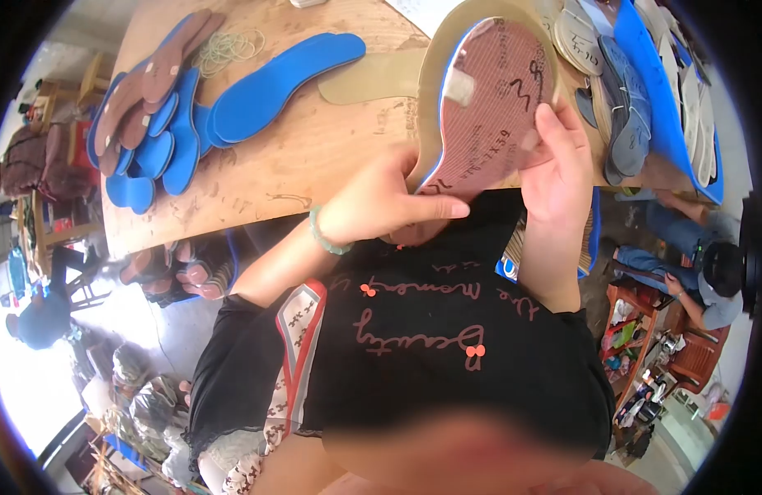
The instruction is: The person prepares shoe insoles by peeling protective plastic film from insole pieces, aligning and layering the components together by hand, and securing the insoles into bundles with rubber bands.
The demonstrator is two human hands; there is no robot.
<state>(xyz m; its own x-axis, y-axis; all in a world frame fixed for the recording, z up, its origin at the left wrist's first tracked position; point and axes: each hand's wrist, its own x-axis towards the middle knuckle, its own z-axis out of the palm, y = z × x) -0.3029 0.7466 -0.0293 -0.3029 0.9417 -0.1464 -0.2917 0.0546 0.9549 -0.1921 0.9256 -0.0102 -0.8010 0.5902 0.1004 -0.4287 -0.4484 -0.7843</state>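
Observation:
A shoe insole (496,99), brown, ribbed and marked with black handwriting, is held up over the table edge. A larger tan sole-shaped template (430,91) lies behind it, and a thin blue and white rim shows along its left side. My left hand (393,198), with a green bead bracelet at the wrist, is closed round the narrow lower end, thumb across the front. My right hand (558,161) pinches the right edge of the insole between thumb and fingers. The backs of both pieces are hidden.
On the wooden table (315,165) lie blue insoles (286,82), a pile of brown insoles (138,99), rubber bands (231,54) and another tan template (373,77). Bundled soles (624,107) stand at the right by a blue sheet (657,91). A co-worker (711,272) sits farther right.

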